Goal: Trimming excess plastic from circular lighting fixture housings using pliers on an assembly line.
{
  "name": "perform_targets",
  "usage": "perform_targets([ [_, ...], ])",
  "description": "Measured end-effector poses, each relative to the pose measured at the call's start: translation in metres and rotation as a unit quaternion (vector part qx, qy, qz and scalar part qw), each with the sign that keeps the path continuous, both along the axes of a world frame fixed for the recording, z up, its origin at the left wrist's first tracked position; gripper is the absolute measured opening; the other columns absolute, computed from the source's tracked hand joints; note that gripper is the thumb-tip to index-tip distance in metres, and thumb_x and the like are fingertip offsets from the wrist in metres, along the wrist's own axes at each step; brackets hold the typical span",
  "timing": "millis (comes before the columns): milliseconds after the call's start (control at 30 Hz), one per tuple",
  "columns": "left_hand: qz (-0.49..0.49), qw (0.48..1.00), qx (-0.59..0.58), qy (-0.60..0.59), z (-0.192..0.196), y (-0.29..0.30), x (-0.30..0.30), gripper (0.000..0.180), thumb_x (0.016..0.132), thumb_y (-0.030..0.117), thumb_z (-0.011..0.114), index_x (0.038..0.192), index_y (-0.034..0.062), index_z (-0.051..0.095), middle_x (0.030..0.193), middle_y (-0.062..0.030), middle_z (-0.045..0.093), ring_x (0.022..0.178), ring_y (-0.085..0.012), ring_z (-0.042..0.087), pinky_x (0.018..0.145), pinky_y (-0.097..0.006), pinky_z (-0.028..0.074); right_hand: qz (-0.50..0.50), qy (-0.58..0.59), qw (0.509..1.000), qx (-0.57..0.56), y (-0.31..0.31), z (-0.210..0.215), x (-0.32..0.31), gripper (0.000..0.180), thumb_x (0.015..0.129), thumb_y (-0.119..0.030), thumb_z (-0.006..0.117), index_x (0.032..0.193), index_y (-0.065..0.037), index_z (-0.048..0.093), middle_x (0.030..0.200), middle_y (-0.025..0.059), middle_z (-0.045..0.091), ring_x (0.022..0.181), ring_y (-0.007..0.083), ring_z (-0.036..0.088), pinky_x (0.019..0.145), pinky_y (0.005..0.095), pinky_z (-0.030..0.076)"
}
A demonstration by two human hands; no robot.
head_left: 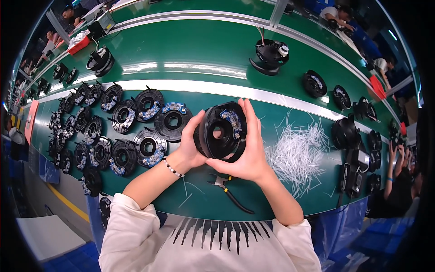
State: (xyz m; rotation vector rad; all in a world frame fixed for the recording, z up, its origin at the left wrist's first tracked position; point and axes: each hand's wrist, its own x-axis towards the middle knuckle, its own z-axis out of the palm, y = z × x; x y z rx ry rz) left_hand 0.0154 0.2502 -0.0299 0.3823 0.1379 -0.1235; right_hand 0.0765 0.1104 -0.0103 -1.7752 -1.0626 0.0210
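Between my two hands, above the green bench, is a round black plastic housing [207,136] with a hole through its middle. A curved circuit board [232,121] sits inside it near the rim. My left hand [194,143] grips the housing's left side, fingers mostly behind it. On the other side my right hand [247,156] holds the lower right rim, thumb along the bottom and fingers reaching up. A pair of cutting pliers [229,192] with black and yellow handles lies on the bench below my hands.
Several black discs with circuit boards [122,157] cover the bench at left. A heap of cut white strips [299,154] lies to the right, with black parts [351,158] beyond it. A conveyor [181,50] runs behind, carrying a black assembly [270,54]. Other people work farther off.
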Motion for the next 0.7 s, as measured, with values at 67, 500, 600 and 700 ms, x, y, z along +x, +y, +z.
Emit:
perform_targets([
  [67,0.007,1.0,0.003,-0.003,-0.001,-0.004,-0.001,0.051,0.088,0.045,0.031,0.117,0.0067,0.05,0.111,-0.0122,0.054,0.1,-0.0239,0.054,0.089,-0.038,0.044,0.005,0.005,1.0,-0.004,-0.003,0.002,-0.001,0.114,0.049,-0.028,0.081,0.134,0.004,0.012,0.133,0.0221,0.026,0.124,0.0328,0.027,0.101,0.0388,0.028],
  [500,-0.03,0.993,-0.018,-0.11,-0.017,0.0,0.007,0.087,0.075,0.075,0.02,0.127,0.0079,0.039,0.121,-0.0111,0.048,0.11,-0.0238,0.048,0.093,-0.039,0.041,-0.036,-0.127,0.989,-0.072,0.004,0.012,-0.009,0.112,0.046,-0.035,0.08,0.131,0.005,0.019,0.131,0.0244,0.024,0.12,0.0403,0.026,0.094,0.0487,0.026],
  [600,-0.042,0.997,0.03,-0.051,-0.009,-0.001,0.011,0.087,0.075,0.076,0.021,0.127,0.0086,0.039,0.122,-0.0113,0.047,0.111,-0.0243,0.048,0.093,-0.04,0.041,-0.029,-0.119,0.988,-0.096,0.001,0.012,0.001,0.113,0.045,-0.037,0.08,0.131,0.004,0.02,0.13,0.0234,0.027,0.118,0.0396,0.029,0.095,0.0473,0.027],
  [700,-0.07,0.995,-0.015,-0.066,-0.016,0.001,0.011,0.088,0.074,0.077,0.021,0.127,0.009,0.039,0.122,-0.012,0.047,0.111,-0.0248,0.048,0.093,-0.041,0.041,-0.003,-0.12,0.985,-0.124,-0.002,0.013,0.004,0.114,0.043,-0.04,0.081,0.131,0.004,0.023,0.129,0.0225,0.029,0.117,0.0396,0.031,0.095,0.0463,0.028],
])
